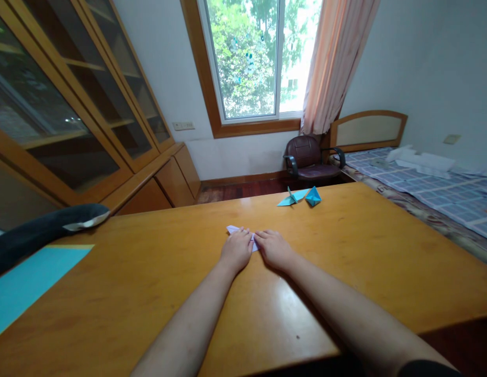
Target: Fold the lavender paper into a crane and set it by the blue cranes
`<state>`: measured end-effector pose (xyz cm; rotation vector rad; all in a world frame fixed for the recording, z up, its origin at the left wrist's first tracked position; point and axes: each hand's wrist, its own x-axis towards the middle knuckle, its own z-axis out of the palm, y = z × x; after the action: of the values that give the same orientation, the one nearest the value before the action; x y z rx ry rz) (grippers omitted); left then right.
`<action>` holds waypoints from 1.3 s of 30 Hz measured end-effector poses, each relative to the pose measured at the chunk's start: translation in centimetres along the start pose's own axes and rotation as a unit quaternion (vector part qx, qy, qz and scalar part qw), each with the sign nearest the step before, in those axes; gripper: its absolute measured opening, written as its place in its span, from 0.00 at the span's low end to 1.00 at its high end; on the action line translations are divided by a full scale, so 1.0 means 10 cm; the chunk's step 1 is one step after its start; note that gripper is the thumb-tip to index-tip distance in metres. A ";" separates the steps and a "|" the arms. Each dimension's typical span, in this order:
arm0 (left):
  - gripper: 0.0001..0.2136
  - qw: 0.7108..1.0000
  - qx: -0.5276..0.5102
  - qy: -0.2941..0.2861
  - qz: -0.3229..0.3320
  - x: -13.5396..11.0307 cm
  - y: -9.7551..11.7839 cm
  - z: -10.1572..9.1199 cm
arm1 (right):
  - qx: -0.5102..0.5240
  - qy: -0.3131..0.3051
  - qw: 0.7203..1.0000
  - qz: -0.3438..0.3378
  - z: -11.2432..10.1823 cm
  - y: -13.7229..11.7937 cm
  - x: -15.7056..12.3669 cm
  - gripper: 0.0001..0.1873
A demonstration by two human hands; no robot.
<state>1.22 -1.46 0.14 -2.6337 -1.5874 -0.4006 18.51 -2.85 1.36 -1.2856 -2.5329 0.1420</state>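
Observation:
A small piece of folded pale lilac paper (256,243) lies on the wooden table (180,303), mostly covered by my hands. My left hand (237,250) presses on its left part, fingers together, and one pointed end sticks out beyond the fingertips. From the other side my right hand (275,250) grips the paper's right part, its fingers closed and bent down onto it. The thumbs almost meet over the middle. Farther back stand two blue origami pieces: a winged one (292,197) and a compact pointed one (313,196).
Blue paper sheets (39,277) lie at the table's left, beside a dark curved padded object (51,225). Past the far edge are a dark red armchair (308,157) and, right, a bed (443,183) with white papers. A glass-door cabinet (86,94) stands left.

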 end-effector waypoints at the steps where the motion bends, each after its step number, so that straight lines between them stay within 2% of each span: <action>1: 0.15 1.000 -0.006 0.002 0.001 0.00 -0.01 0.01 | 0.007 -0.004 1.000 -0.007 0.01 0.01 0.00 0.22; 5: 0.15 0.999 -0.022 0.024 0.008 -0.01 -0.04 -0.01 | 0.018 -0.022 1.000 -0.007 0.03 0.03 0.00 0.27; 9: 0.11 0.998 -0.010 0.061 -0.007 -0.03 -0.02 -0.10 | 0.025 -0.040 0.999 -0.004 0.03 0.04 0.00 0.28; 13: 0.10 0.998 -0.005 0.067 -0.019 -0.04 0.00 -0.16 | 0.033 -0.048 0.998 -0.007 0.03 0.04 0.01 0.28; 22: 0.09 0.998 0.005 0.052 -0.025 -0.05 0.03 -0.19 | 0.049 -0.047 0.998 -0.011 0.03 0.04 0.02 0.28; 26: 0.08 0.997 0.006 0.064 -0.046 -0.06 0.03 -0.17 | 0.053 -0.047 0.997 -0.011 0.04 0.05 0.02 0.28; 31: 0.12 0.994 -0.056 0.092 -0.008 -0.05 -0.02 -0.09 | 0.057 -0.049 0.997 -0.014 0.04 0.07 0.02 0.28; 39: 0.10 0.999 -0.015 0.032 -0.026 -0.05 -0.01 -0.12 | 0.073 -0.053 0.996 0.003 0.01 0.06 0.01 0.27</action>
<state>0.69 -2.03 1.13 -2.5766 -1.6463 -0.5095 18.86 -2.39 1.15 -1.2590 -2.5533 0.3995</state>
